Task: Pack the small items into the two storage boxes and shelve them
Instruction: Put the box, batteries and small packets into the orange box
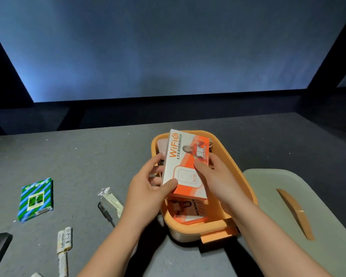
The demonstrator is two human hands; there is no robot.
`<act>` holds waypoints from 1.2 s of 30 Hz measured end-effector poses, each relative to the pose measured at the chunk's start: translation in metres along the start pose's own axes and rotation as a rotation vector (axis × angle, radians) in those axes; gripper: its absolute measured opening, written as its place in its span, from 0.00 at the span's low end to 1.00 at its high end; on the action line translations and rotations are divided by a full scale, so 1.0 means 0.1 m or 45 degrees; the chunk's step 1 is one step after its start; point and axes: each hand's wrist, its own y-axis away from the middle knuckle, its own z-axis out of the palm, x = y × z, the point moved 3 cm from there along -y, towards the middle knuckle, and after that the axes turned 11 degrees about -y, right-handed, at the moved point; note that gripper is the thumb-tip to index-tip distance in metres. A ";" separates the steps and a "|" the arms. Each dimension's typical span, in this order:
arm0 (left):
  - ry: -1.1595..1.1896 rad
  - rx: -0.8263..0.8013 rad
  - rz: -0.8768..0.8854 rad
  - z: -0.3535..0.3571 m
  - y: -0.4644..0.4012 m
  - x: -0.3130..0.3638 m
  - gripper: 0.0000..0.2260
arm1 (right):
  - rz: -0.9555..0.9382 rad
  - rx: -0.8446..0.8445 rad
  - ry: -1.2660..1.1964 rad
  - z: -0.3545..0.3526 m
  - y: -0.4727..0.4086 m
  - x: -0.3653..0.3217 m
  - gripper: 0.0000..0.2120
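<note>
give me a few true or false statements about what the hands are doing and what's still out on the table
1. Both hands hold the orange and white WiFi box over the orange storage box. True: the left hand and right hand each grip a side.
2. The storage box holds nothing yet. False: another WiFi box already lies inside.
3. The lid is on the storage box. False: the grey-green lid lies on the table to its right.
4. A green and blue striped packet lies on the table at left. True.
5. White batteries lie on the table. True.
</note>
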 end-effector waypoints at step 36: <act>-0.570 0.151 0.147 -0.02 0.06 -0.60 0.18 | 0.241 -0.192 1.256 0.43 -0.32 0.50 0.54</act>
